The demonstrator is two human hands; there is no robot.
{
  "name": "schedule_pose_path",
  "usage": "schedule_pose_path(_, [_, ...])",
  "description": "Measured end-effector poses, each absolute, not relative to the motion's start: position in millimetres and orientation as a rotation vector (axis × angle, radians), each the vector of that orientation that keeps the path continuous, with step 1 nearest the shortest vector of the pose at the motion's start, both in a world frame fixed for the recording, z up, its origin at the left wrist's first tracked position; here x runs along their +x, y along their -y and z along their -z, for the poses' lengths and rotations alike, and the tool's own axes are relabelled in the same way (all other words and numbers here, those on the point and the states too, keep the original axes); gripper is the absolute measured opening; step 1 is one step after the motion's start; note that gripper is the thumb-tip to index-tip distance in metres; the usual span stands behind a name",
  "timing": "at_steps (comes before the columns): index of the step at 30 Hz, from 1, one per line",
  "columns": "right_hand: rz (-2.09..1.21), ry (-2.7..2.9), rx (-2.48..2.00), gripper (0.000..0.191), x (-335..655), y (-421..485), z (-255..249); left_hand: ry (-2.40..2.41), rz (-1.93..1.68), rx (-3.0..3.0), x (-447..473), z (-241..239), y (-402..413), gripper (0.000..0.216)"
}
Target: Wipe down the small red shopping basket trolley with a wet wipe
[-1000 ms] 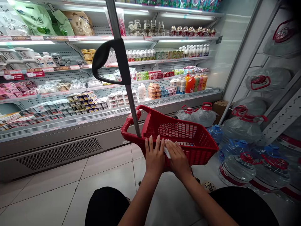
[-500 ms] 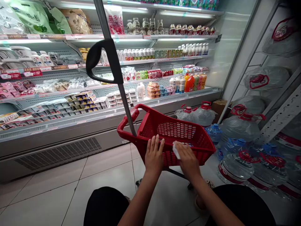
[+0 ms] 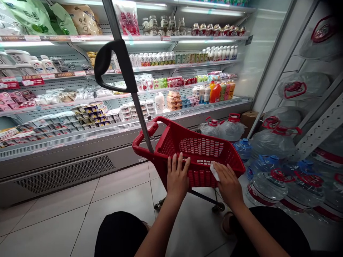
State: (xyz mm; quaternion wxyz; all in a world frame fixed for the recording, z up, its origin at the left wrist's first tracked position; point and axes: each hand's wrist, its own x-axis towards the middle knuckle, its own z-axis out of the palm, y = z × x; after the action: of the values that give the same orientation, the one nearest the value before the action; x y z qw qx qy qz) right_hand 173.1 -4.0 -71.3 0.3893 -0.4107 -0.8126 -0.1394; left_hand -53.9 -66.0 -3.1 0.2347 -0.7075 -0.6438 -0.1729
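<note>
A red plastic shopping basket on wheels (image 3: pixel 203 142) stands in front of my knees, with a long grey pole and a black grip handle (image 3: pixel 130 67) rising from its left end. My left hand (image 3: pixel 178 175) lies with fingers spread against the near side of the basket, close to its rim. Farther right along that same side, my right hand (image 3: pixel 227 182) presses a white wipe (image 3: pixel 214 172) to the rim, its fingers over the wipe. Part of the wipe is hidden under the palm.
An open refrigerated case (image 3: pixel 66 146) with shelves of dairy and drinks runs behind the basket. Large water bottles (image 3: pixel 266 189) crowd the floor at the right beside a white metal rack (image 3: pixel 318 126). Pale tiles (image 3: pixel 118 200) cover the floor.
My right hand has slid to the right along the basket rim with the wipe. My left hand has shifted slightly right and stays on the basket.
</note>
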Motion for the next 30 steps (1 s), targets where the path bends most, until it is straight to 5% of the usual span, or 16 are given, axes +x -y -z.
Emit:
schedule_pose_path(6, [0.296,2.156,-0.915,0.078,99,9,52,1.723,0.454,-1.944,-53,6,63,0.08])
schedule_pose_path(15, [0.371,2.09,-1.062,0.073,197,10,77,1.751,0.508,-1.926,-57,10,68,0.084])
schedule_pose_path(23, [0.309,2.184,-0.919,0.082,117,18,55,1.646,0.491,-2.032,-49,19,64,0.078])
schedule_pose_path(30, [0.377,2.126,-1.072,0.077,214,20,79,1.734,0.5,-2.011,-56,14,66,0.084])
